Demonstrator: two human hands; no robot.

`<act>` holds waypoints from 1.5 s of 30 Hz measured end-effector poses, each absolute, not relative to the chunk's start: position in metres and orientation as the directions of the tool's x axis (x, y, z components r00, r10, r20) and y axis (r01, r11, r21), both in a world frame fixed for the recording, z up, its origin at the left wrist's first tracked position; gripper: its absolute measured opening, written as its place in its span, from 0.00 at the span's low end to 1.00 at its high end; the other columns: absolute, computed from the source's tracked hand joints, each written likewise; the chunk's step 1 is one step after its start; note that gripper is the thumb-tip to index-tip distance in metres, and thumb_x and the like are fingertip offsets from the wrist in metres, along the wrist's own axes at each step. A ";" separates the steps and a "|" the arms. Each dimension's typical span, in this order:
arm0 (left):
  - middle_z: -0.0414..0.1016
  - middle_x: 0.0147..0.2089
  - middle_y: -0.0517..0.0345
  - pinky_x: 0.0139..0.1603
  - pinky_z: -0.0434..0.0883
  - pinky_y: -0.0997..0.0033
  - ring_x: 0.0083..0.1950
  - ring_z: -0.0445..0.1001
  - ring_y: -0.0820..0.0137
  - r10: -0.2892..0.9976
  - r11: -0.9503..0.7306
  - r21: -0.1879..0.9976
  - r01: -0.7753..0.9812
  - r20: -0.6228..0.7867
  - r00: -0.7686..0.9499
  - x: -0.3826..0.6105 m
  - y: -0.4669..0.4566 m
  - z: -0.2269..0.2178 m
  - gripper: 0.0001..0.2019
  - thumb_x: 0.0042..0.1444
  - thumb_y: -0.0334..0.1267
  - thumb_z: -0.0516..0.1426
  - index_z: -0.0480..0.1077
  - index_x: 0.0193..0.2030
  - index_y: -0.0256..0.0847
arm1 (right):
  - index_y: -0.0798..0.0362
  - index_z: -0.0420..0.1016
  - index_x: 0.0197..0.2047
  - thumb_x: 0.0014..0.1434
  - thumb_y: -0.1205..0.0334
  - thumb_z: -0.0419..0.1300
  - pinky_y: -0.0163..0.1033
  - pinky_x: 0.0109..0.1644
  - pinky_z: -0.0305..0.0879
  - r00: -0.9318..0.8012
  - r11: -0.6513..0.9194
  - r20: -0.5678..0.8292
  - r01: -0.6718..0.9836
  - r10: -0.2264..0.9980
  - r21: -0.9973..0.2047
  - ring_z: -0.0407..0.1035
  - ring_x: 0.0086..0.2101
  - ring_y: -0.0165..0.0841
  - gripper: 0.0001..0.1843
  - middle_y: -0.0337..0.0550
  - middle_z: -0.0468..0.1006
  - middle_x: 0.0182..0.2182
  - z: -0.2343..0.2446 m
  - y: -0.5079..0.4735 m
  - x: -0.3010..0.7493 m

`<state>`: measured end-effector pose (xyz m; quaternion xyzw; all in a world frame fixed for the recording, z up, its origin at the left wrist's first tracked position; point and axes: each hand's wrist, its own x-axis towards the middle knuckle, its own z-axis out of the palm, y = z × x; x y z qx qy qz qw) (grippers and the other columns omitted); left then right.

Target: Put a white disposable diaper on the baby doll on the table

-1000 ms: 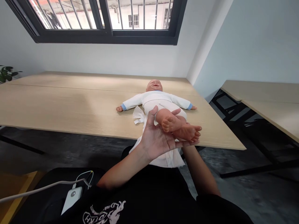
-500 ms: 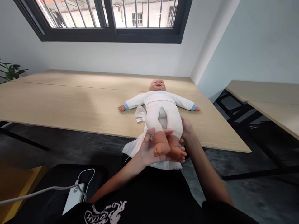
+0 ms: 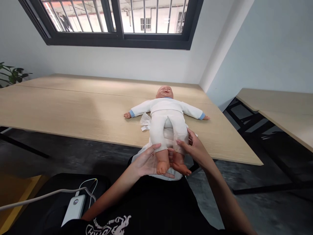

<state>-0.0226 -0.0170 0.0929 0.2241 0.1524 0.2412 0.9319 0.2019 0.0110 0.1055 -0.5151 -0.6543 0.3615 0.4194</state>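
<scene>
A baby doll (image 3: pixel 167 106) in a white outfit with blue cuffs lies on its back, its head toward the window and its legs over the table's front edge. My left hand (image 3: pixel 148 160) is wrapped round the lower leg on the left, thumb on top and fingers beneath. On the other side, my right hand (image 3: pixel 192 145) grips the other leg near the knee, its thumb across the front. A white cloth diaper (image 3: pixel 146 121) lies under the doll, spreading out beside its hip and hanging below its legs over my lap; much of it is hidden.
The wooden table (image 3: pixel 73 111) runs along the wall under a barred window (image 3: pixel 118 39). A second table (image 3: pixel 281 104) stands to the right. At lower left, a white power bank (image 3: pixel 74 209) with cables rests on a black seat (image 3: pixel 58 186).
My right hand has moved from the outer side of the doll's leg to a grip across its front. The doll's legs have shifted slightly down and left, a little farther apart.
</scene>
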 end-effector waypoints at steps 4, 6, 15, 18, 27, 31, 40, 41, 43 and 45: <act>0.77 0.55 0.41 0.58 0.71 0.44 0.57 0.76 0.49 0.564 0.759 0.534 -0.373 -0.253 0.786 -0.055 -0.011 0.105 0.23 0.60 0.51 0.60 0.73 0.52 0.32 | 0.54 0.63 0.66 0.55 0.50 0.65 0.58 0.64 0.66 -0.034 0.101 0.095 0.358 0.995 -0.928 0.67 0.60 0.50 0.39 0.55 0.70 0.62 0.122 0.016 0.217; 0.79 0.48 0.45 0.54 0.74 0.49 0.47 0.80 0.56 0.630 0.705 0.611 -0.361 -0.306 0.713 -0.073 -0.010 0.114 0.21 0.60 0.49 0.62 0.74 0.49 0.31 | 0.55 0.65 0.65 0.53 0.50 0.65 0.59 0.63 0.66 -0.007 0.076 0.080 0.419 0.997 -0.905 0.68 0.58 0.52 0.39 0.56 0.71 0.60 0.131 0.016 0.226; 0.79 0.34 0.51 0.41 0.76 0.64 0.35 0.78 0.64 0.833 0.437 0.890 -0.127 -0.348 0.430 -0.098 -0.008 0.128 0.17 0.54 0.48 0.66 0.71 0.40 0.35 | 0.51 0.63 0.66 0.56 0.53 0.64 0.50 0.47 0.75 -0.001 0.108 0.135 0.601 0.991 -0.792 0.76 0.46 0.47 0.36 0.53 0.76 0.51 0.134 0.012 0.239; 0.81 0.37 0.49 0.44 0.73 0.68 0.40 0.78 0.64 0.860 0.360 0.933 -0.015 -0.326 0.391 -0.088 -0.011 0.131 0.16 0.56 0.47 0.65 0.74 0.41 0.35 | 0.49 0.66 0.65 0.56 0.55 0.63 0.49 0.45 0.75 -0.031 0.175 0.206 0.661 0.978 -0.730 0.76 0.44 0.47 0.33 0.51 0.78 0.49 0.140 0.012 0.242; 0.80 0.50 0.52 0.48 0.70 0.70 0.52 0.76 0.63 0.815 0.467 0.884 -0.005 -0.428 0.390 -0.072 -0.017 0.118 0.21 0.52 0.45 0.69 0.76 0.51 0.39 | 0.49 0.66 0.64 0.58 0.55 0.60 0.57 0.56 0.69 -0.138 0.272 0.273 0.788 0.952 -0.552 0.71 0.54 0.52 0.31 0.50 0.73 0.59 0.152 0.020 0.253; 0.80 0.43 0.55 0.41 0.71 0.71 0.42 0.77 0.67 0.763 0.579 0.796 -0.176 -0.453 0.461 -0.065 -0.019 0.106 0.21 0.51 0.46 0.69 0.74 0.48 0.39 | 0.53 0.63 0.66 0.64 0.56 0.56 0.60 0.62 0.65 -0.187 0.385 0.428 0.812 0.884 -0.440 0.66 0.60 0.52 0.28 0.56 0.70 0.61 0.143 0.010 0.246; 0.81 0.45 0.52 0.48 0.73 0.70 0.47 0.79 0.61 0.783 0.602 0.706 -0.373 -0.431 0.448 -0.068 -0.015 0.116 0.18 0.52 0.47 0.68 0.77 0.46 0.39 | 0.49 0.62 0.64 0.59 0.49 0.66 0.66 0.69 0.55 -0.661 0.743 0.370 0.655 0.652 -0.139 0.60 0.65 0.52 0.34 0.54 0.67 0.64 0.132 -0.071 0.197; 0.82 0.45 0.51 0.48 0.74 0.69 0.46 0.79 0.60 0.789 0.597 0.702 -0.388 -0.425 0.444 -0.070 -0.015 0.117 0.18 0.51 0.48 0.68 0.77 0.45 0.39 | 0.50 0.65 0.61 0.61 0.56 0.64 0.64 0.69 0.56 -0.669 0.755 0.390 0.644 0.634 -0.122 0.62 0.64 0.51 0.26 0.54 0.69 0.62 0.132 -0.075 0.196; 0.82 0.43 0.51 0.46 0.74 0.68 0.44 0.80 0.60 0.784 0.600 0.701 -0.386 -0.420 0.457 -0.073 -0.014 0.117 0.18 0.51 0.50 0.68 0.77 0.43 0.39 | 0.51 0.68 0.52 0.64 0.69 0.55 0.59 0.70 0.55 -0.673 0.781 0.459 0.618 0.581 -0.082 0.69 0.57 0.44 0.14 0.50 0.76 0.55 0.139 -0.073 0.196; 0.82 0.43 0.49 0.47 0.75 0.65 0.44 0.80 0.58 0.756 0.611 0.713 -0.344 -0.397 0.520 -0.075 -0.012 0.115 0.20 0.52 0.52 0.66 0.77 0.43 0.38 | 0.50 0.69 0.47 0.65 0.74 0.50 0.55 0.69 0.55 -0.636 0.772 0.533 0.633 0.558 -0.054 0.74 0.49 0.38 0.13 0.44 0.80 0.47 0.154 -0.060 0.197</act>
